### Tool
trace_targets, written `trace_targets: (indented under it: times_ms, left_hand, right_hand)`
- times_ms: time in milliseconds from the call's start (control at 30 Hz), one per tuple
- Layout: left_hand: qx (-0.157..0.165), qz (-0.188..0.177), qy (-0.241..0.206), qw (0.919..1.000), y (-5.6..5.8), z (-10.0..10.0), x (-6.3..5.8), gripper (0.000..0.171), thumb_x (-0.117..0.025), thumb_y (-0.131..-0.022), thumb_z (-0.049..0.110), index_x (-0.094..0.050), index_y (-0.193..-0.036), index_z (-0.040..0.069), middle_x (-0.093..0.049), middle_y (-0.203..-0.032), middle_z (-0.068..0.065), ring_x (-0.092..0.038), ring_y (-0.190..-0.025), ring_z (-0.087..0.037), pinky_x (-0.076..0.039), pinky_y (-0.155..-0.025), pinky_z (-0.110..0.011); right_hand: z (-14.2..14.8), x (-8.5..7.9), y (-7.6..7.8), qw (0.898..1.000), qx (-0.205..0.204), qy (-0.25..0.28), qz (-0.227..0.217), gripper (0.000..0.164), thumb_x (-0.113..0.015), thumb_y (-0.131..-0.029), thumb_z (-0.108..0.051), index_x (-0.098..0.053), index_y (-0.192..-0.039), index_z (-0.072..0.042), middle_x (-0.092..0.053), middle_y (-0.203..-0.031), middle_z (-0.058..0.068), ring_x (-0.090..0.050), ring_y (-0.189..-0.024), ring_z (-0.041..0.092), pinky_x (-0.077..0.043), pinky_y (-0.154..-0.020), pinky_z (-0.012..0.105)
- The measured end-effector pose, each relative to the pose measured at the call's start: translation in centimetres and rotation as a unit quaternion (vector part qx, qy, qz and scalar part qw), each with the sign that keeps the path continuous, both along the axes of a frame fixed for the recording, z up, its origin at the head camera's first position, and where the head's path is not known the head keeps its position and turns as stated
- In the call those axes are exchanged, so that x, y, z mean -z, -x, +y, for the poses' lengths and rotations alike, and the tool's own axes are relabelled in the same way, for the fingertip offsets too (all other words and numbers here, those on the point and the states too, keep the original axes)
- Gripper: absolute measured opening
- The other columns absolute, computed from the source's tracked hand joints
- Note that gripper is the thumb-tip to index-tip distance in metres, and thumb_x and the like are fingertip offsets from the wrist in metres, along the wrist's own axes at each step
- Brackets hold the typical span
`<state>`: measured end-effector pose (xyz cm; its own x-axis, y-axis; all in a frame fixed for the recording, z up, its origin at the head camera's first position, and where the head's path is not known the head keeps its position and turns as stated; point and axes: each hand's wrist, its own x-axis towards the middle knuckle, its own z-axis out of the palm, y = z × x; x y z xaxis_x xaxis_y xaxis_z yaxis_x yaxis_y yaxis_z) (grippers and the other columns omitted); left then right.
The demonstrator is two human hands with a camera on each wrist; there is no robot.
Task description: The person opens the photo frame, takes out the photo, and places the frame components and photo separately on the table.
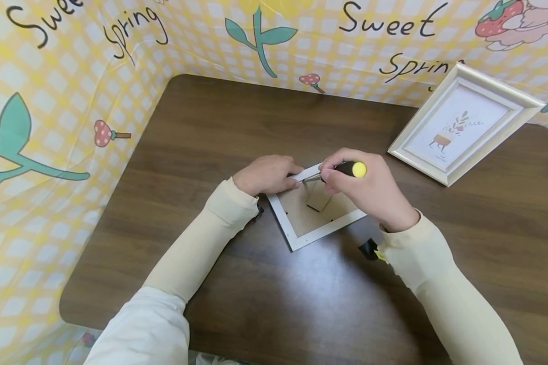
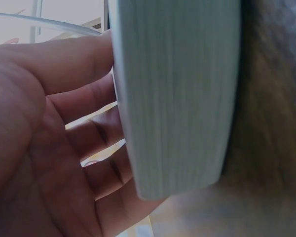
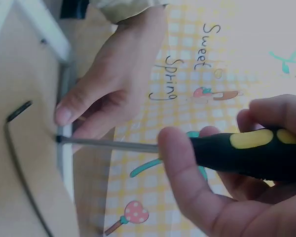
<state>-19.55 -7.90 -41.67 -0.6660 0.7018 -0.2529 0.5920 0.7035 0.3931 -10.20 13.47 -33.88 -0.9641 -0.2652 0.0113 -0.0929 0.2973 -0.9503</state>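
A picture frame (image 1: 285,223) lies face down, its brown backing board (image 1: 299,210) and fold-out stand (image 1: 318,200) uppermost. My left hand (image 1: 269,175) grips the frame near its far left corner, the thumb over the rim. In my right hand (image 1: 370,190) is a screwdriver (image 3: 237,153) with a black and yellow handle, its shaft pinched close to the handle. Its tip meets a small dark tab where the board joins the rim, right beside the left thumb. Up close in the left wrist view, the pale side of the frame (image 2: 177,98) stands against the fingers.
A second framed picture (image 1: 468,124) of a potted plant stands upright at the back right of the dark wooden table (image 1: 237,121). Yellow checked cloth (image 1: 201,40) hangs along the back and left edges. Other small dark tabs (image 1: 332,220) sit along the board's edge.
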Motion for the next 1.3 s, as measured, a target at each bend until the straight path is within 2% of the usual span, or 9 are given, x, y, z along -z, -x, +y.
trace_targets:
  times_ms: [133,467,633,800,933,1100,1167,1200,1300]
  left_hand:
    - [0.006,0.011,0.004,0.9999,0.4,0.1,-0.4,0.012,-0.064,-0.100,0.026,-0.065,-0.092,0.016,-0.057,-0.086,-0.005,-0.053,-0.076,-0.021,-0.042,-0.065,-0.034]
    - [0.024,0.032,0.019,0.9990,0.9,0.3,-0.9,0.013,-0.063,-0.101,0.024,-0.067,-0.098,0.013,-0.059,-0.092,-0.005,-0.055,-0.079,-0.022,-0.045,-0.068,-0.036]
    - [0.019,0.033,0.023,0.9990,0.9,0.8,-1.0,0.014,-0.063,-0.101,0.025,-0.066,-0.094,0.013,-0.059,-0.089,-0.005,-0.055,-0.078,-0.021,-0.045,-0.067,-0.036]
    - [0.008,0.011,0.023,0.9996,0.5,1.2,-0.7,0.018,-0.062,-0.102,0.026,-0.063,-0.088,0.014,-0.057,-0.085,-0.005,-0.053,-0.077,-0.021,-0.044,-0.066,-0.035]
    - [0.003,0.014,0.035,0.9993,0.1,1.2,-0.5,0.015,-0.060,-0.103,0.025,-0.063,-0.092,0.014,-0.057,-0.087,-0.004,-0.054,-0.079,-0.021,-0.045,-0.069,-0.036]
    - [0.002,0.026,0.046,0.9986,-0.4,0.9,-0.3,0.017,-0.055,-0.105,0.022,-0.066,-0.115,0.013,-0.058,-0.096,-0.005,-0.053,-0.088,-0.022,-0.047,-0.073,-0.038]
    - [-0.005,0.025,0.047,0.9986,-0.5,0.7,-0.3,0.025,-0.054,-0.106,0.021,-0.065,-0.127,0.013,-0.060,-0.100,-0.007,-0.054,-0.091,-0.023,-0.047,-0.074,-0.037]
    - [-0.010,0.023,0.047,0.9986,-0.5,0.6,-0.3,0.028,-0.054,-0.106,0.021,-0.064,-0.131,0.013,-0.060,-0.102,-0.008,-0.054,-0.092,-0.024,-0.047,-0.075,-0.038]
    - [-0.023,0.015,0.047,0.9985,-0.3,0.4,-0.7,0.035,-0.054,-0.105,0.017,-0.060,-0.140,0.014,-0.060,-0.106,-0.009,-0.054,-0.094,-0.024,-0.047,-0.078,-0.037]
  right_hand:
    - [-0.4,-1.0,1.0,1.000,0.009,-0.018,-0.024,0.010,-0.071,-0.094,-0.016,-0.074,-0.095,-0.007,-0.070,-0.088,0.014,-0.071,-0.074,0.026,-0.058,-0.073,0.035]
    - [-1.1,-2.8,4.3,0.991,0.027,0.058,-0.114,0.003,-0.070,-0.090,-0.005,-0.072,-0.089,-0.003,-0.063,-0.097,0.015,-0.071,-0.070,0.032,-0.059,-0.073,0.046]
    - [-0.3,-2.6,4.2,0.992,0.026,0.041,-0.119,0.011,-0.072,-0.092,-0.009,-0.070,-0.095,0.002,-0.065,-0.098,0.019,-0.072,-0.074,0.032,-0.059,-0.075,0.045]
    - [2.1,-2.5,3.0,0.994,0.015,0.035,-0.104,0.018,-0.071,-0.095,-0.017,-0.070,-0.098,0.001,-0.069,-0.097,0.019,-0.073,-0.080,0.029,-0.059,-0.071,0.039]
    - [5.0,-2.8,2.0,0.988,0.031,0.119,-0.094,0.022,-0.072,-0.095,-0.018,-0.067,-0.099,0.003,-0.069,-0.097,0.018,-0.073,-0.077,0.031,-0.059,-0.066,0.036]
    - [9.0,-2.5,1.6,0.960,0.082,0.258,-0.076,0.015,-0.070,-0.095,-0.005,-0.063,-0.102,0.006,-0.068,-0.091,0.016,-0.070,-0.060,0.027,-0.056,-0.054,0.030]
    - [10.2,-2.1,1.8,0.951,0.103,0.283,-0.070,0.017,-0.070,-0.093,0.001,-0.061,-0.107,0.007,-0.067,-0.087,0.015,-0.066,-0.055,0.025,-0.054,-0.050,0.028]
    - [10.7,-2.0,1.9,0.953,0.118,0.270,-0.066,0.021,-0.071,-0.092,0.002,-0.061,-0.110,0.005,-0.066,-0.086,0.014,-0.063,-0.052,0.023,-0.052,-0.048,0.027]
    - [11.1,-1.9,2.5,0.980,0.159,0.111,-0.053,0.035,-0.073,-0.093,-0.009,-0.057,-0.123,-0.004,-0.067,-0.082,0.008,-0.058,-0.050,0.017,-0.049,-0.046,0.026]
